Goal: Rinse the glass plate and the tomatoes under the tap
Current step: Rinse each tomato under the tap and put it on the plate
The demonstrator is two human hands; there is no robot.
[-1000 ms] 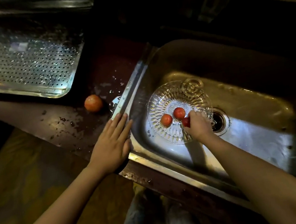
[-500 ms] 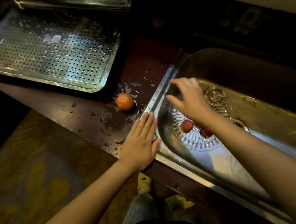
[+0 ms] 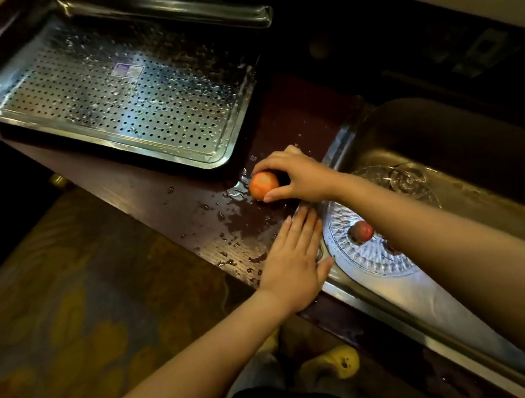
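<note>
Tomato (image 3: 263, 185) on wet counter (image 3: 151, 195), right hand (image 3: 300, 176) curled round it.
Thumb and fingers grip it just beside the sink (image 3: 447, 123) rim; left hand (image 3: 292, 262) lies flat, fingers straight and together, on the counter edge at the rim; plate (image 3: 366, 261) sits in the sink, partly hidden by the right forearm; second tomato (image 3: 360, 231) rests on the plate; perforated tray (image 3: 109, 95) stands further left.

I see a perforated steel tray (image 3: 125, 110) lying flat on the dark tabletop (image 3: 137, 190), its surface beaded with water. Droplets spot the tabletop beside the steel sink (image 3: 415, 298). Below, a patterned floor (image 3: 64, 296) and a yellow slipper (image 3: 333, 363) show
</note>
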